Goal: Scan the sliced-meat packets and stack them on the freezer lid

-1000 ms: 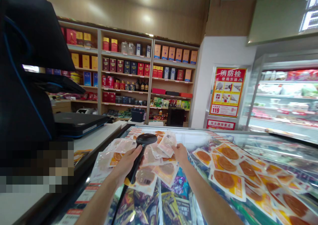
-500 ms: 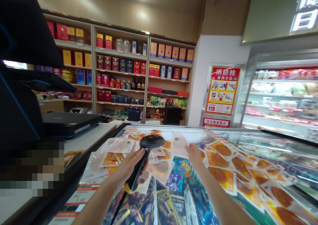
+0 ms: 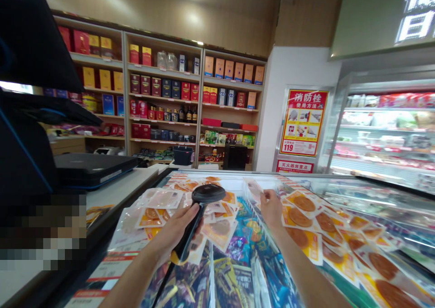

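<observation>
My left hand (image 3: 181,224) is wrapped around the handle of a black barcode scanner (image 3: 208,193), whose head points forward over the freezer's glass top. A cable runs down from the scanner's yellow-banded base. My right hand (image 3: 272,206) pinches the near edge of a flat clear-and-white food packet (image 3: 253,189), which is tilted above the freezer. Under the scanner lies a pile of similar packets (image 3: 163,199), some face down and some showing orange-yellow print. More packets with round brown patties (image 3: 301,218) are spread out to the right of my right hand.
Bagged frozen goods (image 3: 234,271) show through the freezer glass. On the left, a counter carries a black checkout machine (image 3: 98,167). Shelves of boxes and bottles (image 3: 163,90) stand behind, with a red-and-yellow fire hydrant poster (image 3: 304,122) and a lit display fridge (image 3: 390,131) at the right.
My right hand has shifted slightly right and turned, tilting the packet so that it shows narrower. The left hand and scanner have hardly moved.
</observation>
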The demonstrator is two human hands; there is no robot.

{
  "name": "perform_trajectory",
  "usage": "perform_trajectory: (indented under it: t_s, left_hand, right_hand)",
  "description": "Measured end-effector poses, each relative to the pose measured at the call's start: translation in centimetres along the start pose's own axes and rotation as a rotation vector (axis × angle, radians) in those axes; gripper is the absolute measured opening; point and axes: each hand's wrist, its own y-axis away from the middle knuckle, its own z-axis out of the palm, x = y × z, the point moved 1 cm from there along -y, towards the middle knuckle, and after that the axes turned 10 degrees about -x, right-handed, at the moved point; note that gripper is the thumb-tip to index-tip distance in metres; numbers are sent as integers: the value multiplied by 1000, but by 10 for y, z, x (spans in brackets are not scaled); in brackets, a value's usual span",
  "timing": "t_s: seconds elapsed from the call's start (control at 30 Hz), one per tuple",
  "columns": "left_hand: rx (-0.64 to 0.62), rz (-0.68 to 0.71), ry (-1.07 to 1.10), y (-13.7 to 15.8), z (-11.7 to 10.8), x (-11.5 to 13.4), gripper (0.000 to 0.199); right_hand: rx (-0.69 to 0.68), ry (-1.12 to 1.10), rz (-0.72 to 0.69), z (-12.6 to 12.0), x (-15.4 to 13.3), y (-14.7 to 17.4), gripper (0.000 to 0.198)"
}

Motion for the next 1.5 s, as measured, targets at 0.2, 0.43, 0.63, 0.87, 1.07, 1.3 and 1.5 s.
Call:
perform_trajectory:
  t_s: [0.2, 0.43, 0.63, 0.87, 1.07, 1.3, 1.5]
  left_hand:
    - [20, -1, -44, -5, -4, -5, 46]
    - [63, -3, -51, -6, -14, -4, 47]
    - [63, -26, -55, -5, -17, -3, 43]
    - [19, -14, -104, -7, -15, -5, 42]
    - [94, -12, -98, 4, -17, -5, 42]
    - [185, -21, -97, 24, -33, -17, 46]
    - [208, -49, 26, 23, -33, -27, 45]
  right_hand:
    - [-205, 529, -186, 0, 4, 12, 18]
    - [-402, 614, 50, -4, 25, 10, 26]
    - [-380, 573, 99, -5, 33, 9, 27]
    - [-360, 501, -25, -7, 24, 8, 26]
    - [-408, 268, -207, 14, -21, 17, 29]
    - [-622, 171, -126, 48, -61, 39, 40]
    - [-573, 345, 5, 64, -86, 39, 59]
